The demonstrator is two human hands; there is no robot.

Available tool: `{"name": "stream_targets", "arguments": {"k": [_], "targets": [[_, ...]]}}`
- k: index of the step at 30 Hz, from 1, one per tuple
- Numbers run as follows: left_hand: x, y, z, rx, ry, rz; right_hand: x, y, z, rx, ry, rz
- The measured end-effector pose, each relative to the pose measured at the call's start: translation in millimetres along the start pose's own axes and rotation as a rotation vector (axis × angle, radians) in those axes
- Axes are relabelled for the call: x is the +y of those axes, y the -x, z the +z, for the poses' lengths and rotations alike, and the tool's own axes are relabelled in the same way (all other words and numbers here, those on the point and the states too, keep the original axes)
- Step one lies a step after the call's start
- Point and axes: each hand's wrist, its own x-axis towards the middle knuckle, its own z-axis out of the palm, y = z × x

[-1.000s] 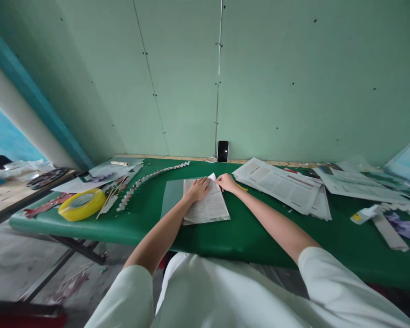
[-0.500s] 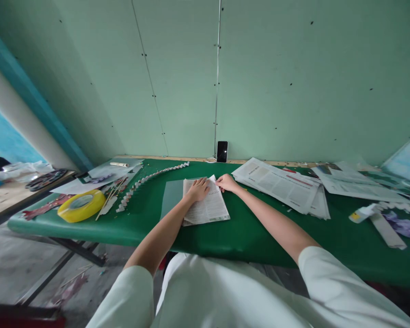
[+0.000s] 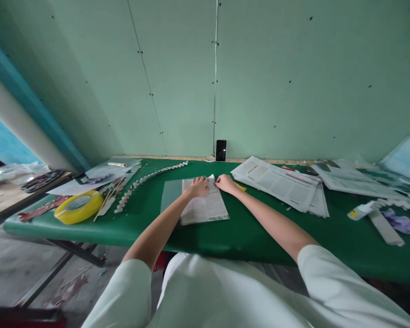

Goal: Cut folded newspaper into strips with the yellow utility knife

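Note:
A folded newspaper sheet (image 3: 208, 207) lies on the green table in front of me, partly over a translucent sheet (image 3: 170, 196). My left hand (image 3: 198, 187) rests flat across its upper part, fingers stretched out. At the sheet's upper right edge, my right hand (image 3: 225, 183) has its fingers pinched together on the paper. The fingertips are small in view and partly hidden. Just right of that hand, a small yellow object (image 3: 240, 186) shows from behind the wrist.
Stacked newspapers (image 3: 276, 182) lie to the right, with a glue bottle (image 3: 360, 211) and crumpled purple paper (image 3: 399, 222) beyond. Leftward are a yellow tape roll (image 3: 78, 207), thin sticks (image 3: 108, 199) and a folded paper chain (image 3: 146, 177). A phone (image 3: 221, 150) leans against the wall.
The view has shifted slightly. Both hands stay at the newspaper sheet, and more of the yellow object shows beside my right wrist.

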Motion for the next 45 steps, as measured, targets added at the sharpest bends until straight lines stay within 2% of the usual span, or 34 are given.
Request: {"name": "stream_targets", "arguments": {"k": [6,8,10,14,18,20,24,26,27,29,31,32,34,37,39,41,43,44,45], "targets": [[18,-24,-17.2,-0.133,0.072,-0.120,0,5,-1,0.003,-0.001,-0.025],[27,-30,-18.6,-0.131,0.080,-0.152,-1,8,-2,0.007,-0.012,-0.053],[34,-30,-14.5,-0.081,0.078,-0.175,-2,9,-2,0.015,-0.014,-0.061],[34,-17,-1.5,0.089,0.065,-0.150,-5,10,1,0.022,-0.006,-0.018],[17,-7,-3.4,0.227,0.185,-0.205,-8,10,7,0.083,-0.083,-0.014],[4,-3,-10.8,0.390,0.258,-0.276,-9,11,9,0.142,-0.144,-0.038],[-29,8,-30.6,0.765,0.429,-0.524,-11,14,5,0.311,-0.292,-0.103],[-43,16,-39.7,0.874,0.608,-0.526,-12,14,-1,0.411,-0.349,-0.108],[-48,21,-43.6,0.855,0.739,-0.471,-13,13,-6,0.454,-0.372,-0.098],[-52,30,-49.8,0.704,1.012,-0.292,-14,11,-16,0.515,-0.407,-0.080],[-47,37,-54.7,0.574,1.195,-0.095,-16,8,-28,0.529,-0.437,-0.096],[-42,39,-57.1,0.564,1.242,-0.022,-16,6,-35,0.524,-0.449,-0.120],[-33,43,-62.9,0.635,1.296,0.040,-18,4,-51,0.511,-0.457,-0.171],[-27,52,-75.4,0.709,1.375,0.016,-19,6,-81,0.475,-0.426,-0.237],[-31,61,-85.2,0.618,1.408,0.043,-21,11,-102,0.402,-0.375,-0.313],[-34,72,-93.4,0.426,1.403,0.130,-24,19,-119,0.277,-0.294,-0.399],[-34,79,-97.1,0.246,1.363,0.213,-29,26,-127,0.159,-0.206,-0.422],[-31,80,-96.7,0.199,1.324,0.235,-32,29,-128,0.120,-0.169,-0.426],[-27,79,-94.8,0.215,1.277,0.233,-35,31,-128,0.094,-0.135,-0.432]]}}
